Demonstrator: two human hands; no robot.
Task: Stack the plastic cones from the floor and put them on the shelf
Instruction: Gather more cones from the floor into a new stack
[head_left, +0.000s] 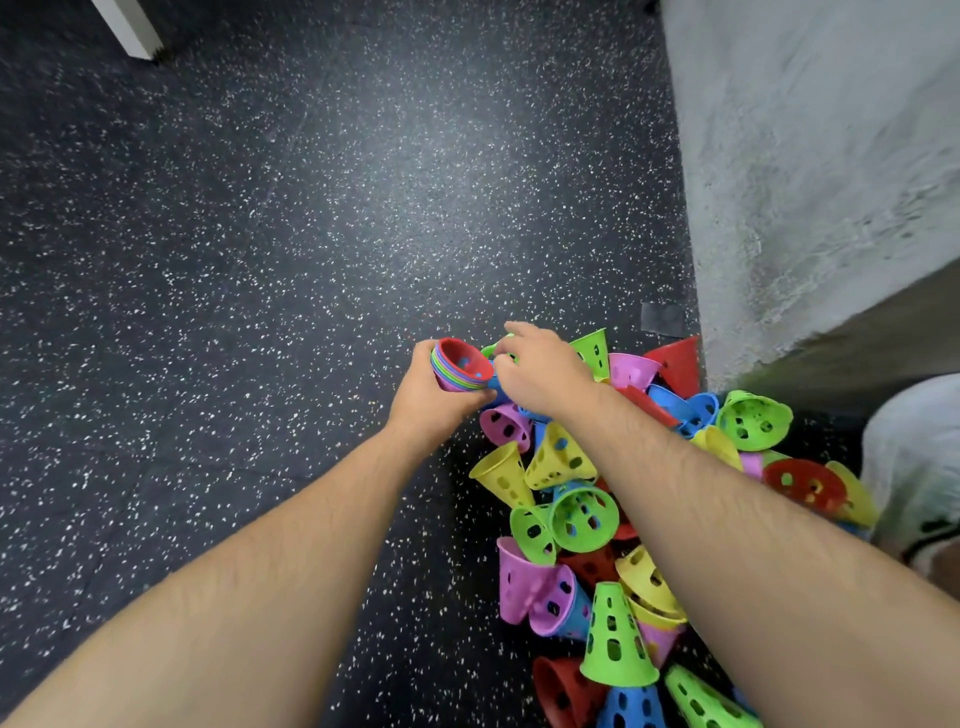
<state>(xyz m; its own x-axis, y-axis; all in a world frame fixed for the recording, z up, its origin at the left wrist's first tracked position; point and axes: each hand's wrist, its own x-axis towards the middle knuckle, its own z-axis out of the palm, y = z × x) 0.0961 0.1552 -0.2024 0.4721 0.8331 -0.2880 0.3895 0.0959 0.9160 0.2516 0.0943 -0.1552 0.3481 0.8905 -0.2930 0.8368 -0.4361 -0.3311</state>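
My left hand (434, 397) grips a nested stack of coloured cones (460, 366), its wide ends turned up and to the right, with a red cone innermost. Right beside it, my right hand (540, 371) curls its fingers round a green cone (493, 349) at the far end of the pile. A heap of loose perforated cones (587, 514) in green, yellow, pink, blue and red lies on the floor along my right forearm. The shelf is out of view.
Black speckled rubber floor (260, 312) spreads to the left and ahead. A rough grey wall (810, 182) rises on the right. A white post foot (132, 31) stands at the top left. A white shoe (919, 467) sits at the right edge.
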